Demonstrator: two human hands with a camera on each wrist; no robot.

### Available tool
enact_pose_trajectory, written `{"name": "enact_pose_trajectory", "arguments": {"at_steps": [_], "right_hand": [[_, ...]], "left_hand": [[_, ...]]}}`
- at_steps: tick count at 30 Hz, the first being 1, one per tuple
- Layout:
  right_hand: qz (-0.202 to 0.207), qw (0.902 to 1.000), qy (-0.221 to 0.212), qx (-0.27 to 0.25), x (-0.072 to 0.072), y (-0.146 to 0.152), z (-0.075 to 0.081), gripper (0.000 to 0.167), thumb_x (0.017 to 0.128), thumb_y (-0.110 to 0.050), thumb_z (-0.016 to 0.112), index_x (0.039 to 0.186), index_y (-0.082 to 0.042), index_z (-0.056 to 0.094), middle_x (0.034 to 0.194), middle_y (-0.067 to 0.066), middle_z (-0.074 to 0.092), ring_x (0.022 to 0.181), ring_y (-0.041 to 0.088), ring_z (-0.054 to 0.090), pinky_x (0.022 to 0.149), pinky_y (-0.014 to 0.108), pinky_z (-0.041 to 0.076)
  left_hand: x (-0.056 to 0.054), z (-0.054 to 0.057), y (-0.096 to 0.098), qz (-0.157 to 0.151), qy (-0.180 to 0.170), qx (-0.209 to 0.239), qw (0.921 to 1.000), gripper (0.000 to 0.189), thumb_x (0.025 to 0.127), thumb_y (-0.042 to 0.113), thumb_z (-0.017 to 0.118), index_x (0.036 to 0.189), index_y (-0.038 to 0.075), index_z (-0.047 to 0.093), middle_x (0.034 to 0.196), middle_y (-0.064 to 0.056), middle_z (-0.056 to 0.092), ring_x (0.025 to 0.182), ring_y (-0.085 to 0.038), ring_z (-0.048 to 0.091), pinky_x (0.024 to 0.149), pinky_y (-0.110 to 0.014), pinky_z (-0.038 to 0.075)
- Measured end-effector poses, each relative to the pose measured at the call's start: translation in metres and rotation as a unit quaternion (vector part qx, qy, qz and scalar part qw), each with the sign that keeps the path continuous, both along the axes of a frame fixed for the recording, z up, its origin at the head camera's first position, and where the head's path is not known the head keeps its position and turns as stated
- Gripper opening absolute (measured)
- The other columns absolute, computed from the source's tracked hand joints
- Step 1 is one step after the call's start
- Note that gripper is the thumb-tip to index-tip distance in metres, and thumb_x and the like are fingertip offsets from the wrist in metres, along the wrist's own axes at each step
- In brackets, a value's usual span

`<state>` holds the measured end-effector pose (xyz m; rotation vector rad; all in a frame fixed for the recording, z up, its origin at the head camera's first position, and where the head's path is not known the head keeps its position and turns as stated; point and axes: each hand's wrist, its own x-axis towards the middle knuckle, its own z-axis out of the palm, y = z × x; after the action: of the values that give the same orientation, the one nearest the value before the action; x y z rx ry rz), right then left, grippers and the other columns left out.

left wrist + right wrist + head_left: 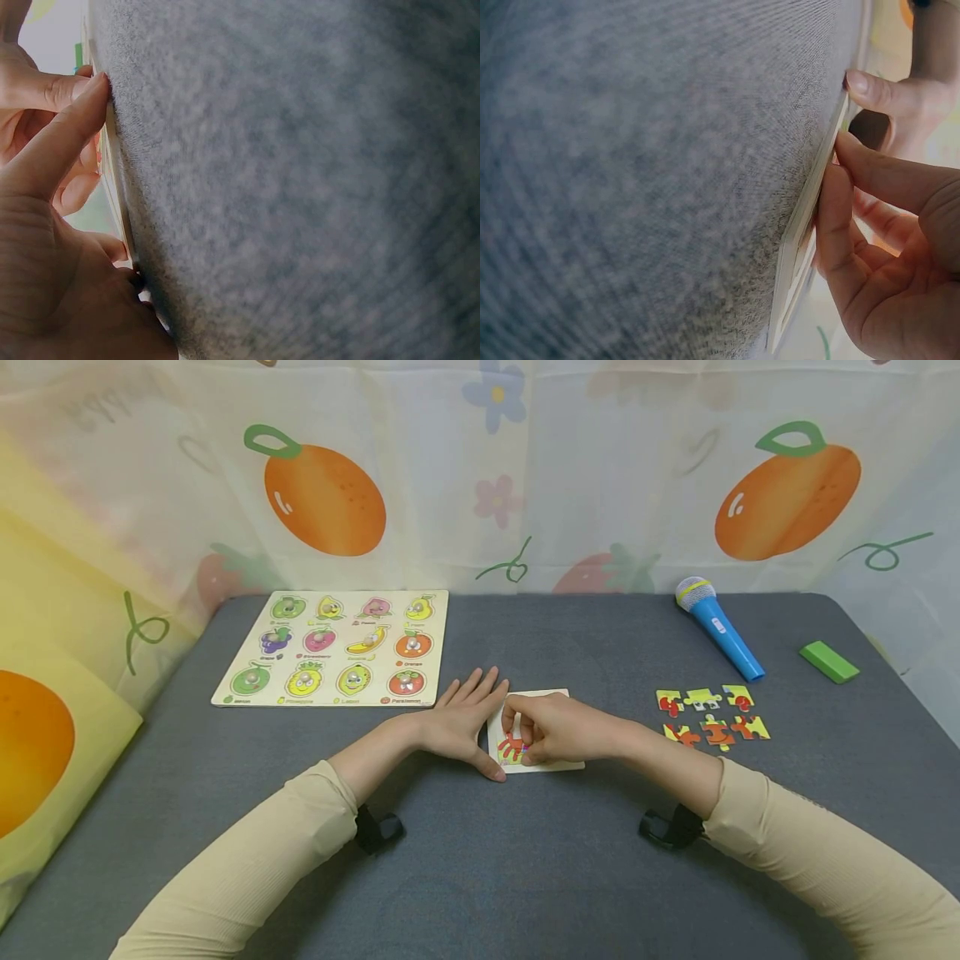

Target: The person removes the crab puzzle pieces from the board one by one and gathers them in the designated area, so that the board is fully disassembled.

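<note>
A small white-rimmed jigsaw board [557,767] lies at the middle of the table, with red and yellow puzzle pieces [511,747] in its lower left part. My left hand [459,724] is spread flat along the board's left side, its thumb at the lower left corner. Over the board my right hand [570,729] bends its fingers down, thumb and fingertips pinching at a piece in the lower left. The hand itself covers most of the board's middle. Seen low in the right wrist view, the board's edge [784,292] lies on the cloth beneath the curled fingers.
Several loose puzzle pieces [703,698] lie in two rows to the right. Behind them are a blue toy microphone [726,633] and a green block [828,662]. A fruit peg board [337,700] lies at the back left, close to my left fingertips. A printed curtain [600,435] hangs behind.
</note>
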<state>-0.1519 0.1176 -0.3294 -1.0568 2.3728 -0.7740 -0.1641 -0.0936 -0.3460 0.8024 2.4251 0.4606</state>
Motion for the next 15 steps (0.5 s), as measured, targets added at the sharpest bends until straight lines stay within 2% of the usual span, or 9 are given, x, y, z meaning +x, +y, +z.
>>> {"name": "enact_pose_trajectory", "arguments": {"at_steps": [15], "right_hand": [[-0.011,0.9999,0.009,0.001,0.0018,-0.0024,0.0029,0.036,0.078,-0.002,0.077,0.108,-0.009,0.057,0.094,0.005,0.062,0.070,0.009,0.055,0.066,0.022,0.049]], "left_hand": [[0.0004,0.0012,0.0000,0.000,-0.002,-0.007,1.0000,0.129,0.073,0.060,0.078,0.160,0.014,-0.005,0.166,-0.008,-0.020,0.154,-0.026,-0.022,0.125,-0.053,-0.011]]}}
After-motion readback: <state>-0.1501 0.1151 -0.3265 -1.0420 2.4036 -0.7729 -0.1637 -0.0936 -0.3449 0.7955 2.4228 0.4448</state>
